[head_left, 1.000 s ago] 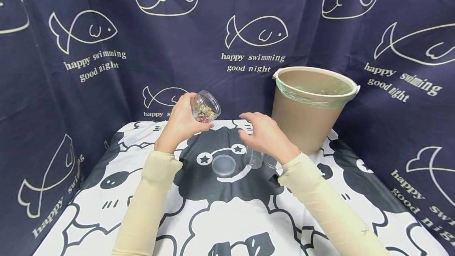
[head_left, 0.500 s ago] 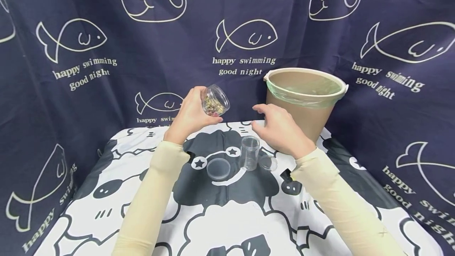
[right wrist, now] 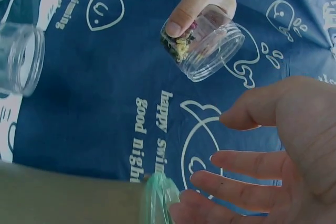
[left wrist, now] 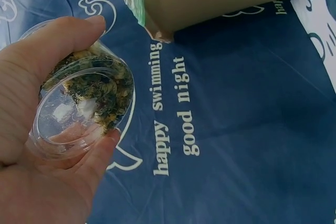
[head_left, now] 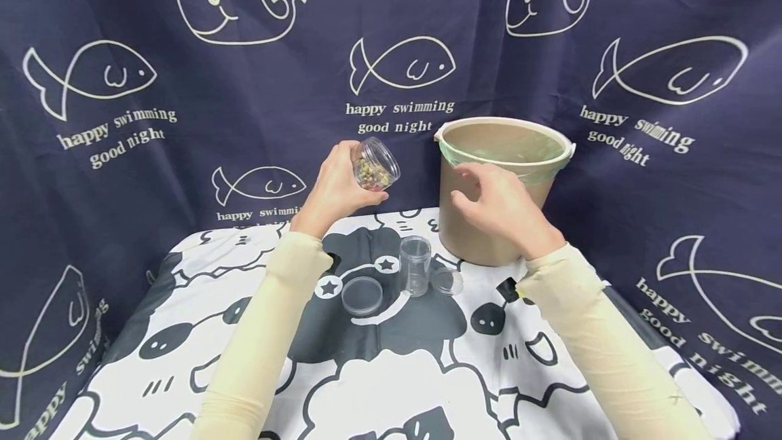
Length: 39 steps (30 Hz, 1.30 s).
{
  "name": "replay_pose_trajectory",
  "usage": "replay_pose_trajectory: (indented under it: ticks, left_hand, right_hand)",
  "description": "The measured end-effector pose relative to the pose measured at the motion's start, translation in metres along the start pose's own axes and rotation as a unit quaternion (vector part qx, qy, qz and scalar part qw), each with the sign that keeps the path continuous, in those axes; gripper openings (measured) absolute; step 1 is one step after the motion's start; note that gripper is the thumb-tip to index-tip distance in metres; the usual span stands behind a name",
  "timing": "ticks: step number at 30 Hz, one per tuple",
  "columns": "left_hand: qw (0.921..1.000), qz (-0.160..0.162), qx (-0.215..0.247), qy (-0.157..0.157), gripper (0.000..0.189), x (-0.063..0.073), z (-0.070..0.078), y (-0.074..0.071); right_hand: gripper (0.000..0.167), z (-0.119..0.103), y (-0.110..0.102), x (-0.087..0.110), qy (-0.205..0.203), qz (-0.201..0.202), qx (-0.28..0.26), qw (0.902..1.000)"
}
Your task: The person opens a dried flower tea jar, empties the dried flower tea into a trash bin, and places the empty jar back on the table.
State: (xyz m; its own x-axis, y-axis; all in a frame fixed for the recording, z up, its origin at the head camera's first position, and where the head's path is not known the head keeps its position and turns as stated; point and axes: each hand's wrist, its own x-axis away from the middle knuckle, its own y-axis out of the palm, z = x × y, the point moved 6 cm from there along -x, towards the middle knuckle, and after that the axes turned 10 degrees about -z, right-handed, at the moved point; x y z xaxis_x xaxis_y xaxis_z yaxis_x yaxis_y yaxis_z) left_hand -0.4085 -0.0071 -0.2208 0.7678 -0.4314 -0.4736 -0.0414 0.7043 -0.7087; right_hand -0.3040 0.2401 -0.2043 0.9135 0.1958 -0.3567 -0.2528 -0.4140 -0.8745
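Observation:
My left hand [head_left: 342, 185] grips a clear plastic jar [head_left: 375, 164] of dried flowers, raised above the table and tilted with its uncovered mouth to the right. In the left wrist view the dried flowers [left wrist: 102, 90] lie along one side of the jar, thumb and fingers round its wall. My right hand [head_left: 501, 206] holds nothing; its fingers are spread and loosely bent in the right wrist view, in front of the bin [head_left: 482, 223]. On the table stands a second clear jar [head_left: 415, 267], with no dried flowers visible inside.
A round clear lid [head_left: 362, 295] lies left of the standing jar, and another lid [head_left: 447, 281] lies to its right. The beige bin, lined with a green bag [head_left: 449, 153], stands at the table's back right. A dark blue curtain [head_left: 293, 107] hangs behind.
The head view has turned right, so bin and table shift left in it. My left hand has carried the jar toward the right; my right hand has moved right, in front of the bin.

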Motion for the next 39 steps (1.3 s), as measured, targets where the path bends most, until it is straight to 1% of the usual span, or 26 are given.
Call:
replay_pose_trajectory:
  ticks: [5,11,19,25,28,31,34,39]
  left_hand:
    - [0.9998,-0.003,-0.015,0.011,0.093,-0.012,0.008,0.001]
    - [0.9987,-0.014,-0.036,0.035,0.091,-0.026,0.02,0.005]
    - [0.9977,-0.021,-0.04,0.052,0.092,-0.04,0.028,0.008]
    - [0.9972,-0.018,-0.044,0.058,0.094,-0.051,0.03,0.01]
    - [0.9973,-0.016,-0.036,0.062,0.097,-0.055,0.029,0.012]
    - [0.998,-0.014,-0.022,0.059,0.098,-0.059,0.026,0.014]
    - [0.9983,-0.009,-0.011,0.057,0.094,-0.062,0.022,0.017]
    - [0.9973,-0.003,-0.018,0.071,0.088,-0.069,0.021,0.02]
  right_hand:
    - [0.045,0.009,-0.012,0.003,0.013,0.011,0.001,0.9998]
    - [0.046,0.02,-0.025,0.006,0.028,0.033,0.011,0.999]
    - [0.046,0.034,-0.036,0.008,0.051,0.044,0.013,0.9977]
    - [0.047,0.038,-0.038,0.01,0.069,0.036,0.013,0.9969]
    - [0.047,0.038,-0.04,0.012,0.075,0.041,0.013,0.9963]
    - [0.048,0.039,-0.04,0.014,0.081,0.037,0.013,0.996]
    - [0.047,0.041,-0.04,0.015,0.085,0.038,0.012,0.9956]
    - [0.045,0.043,-0.044,0.017,0.083,0.051,0.011,0.9952]
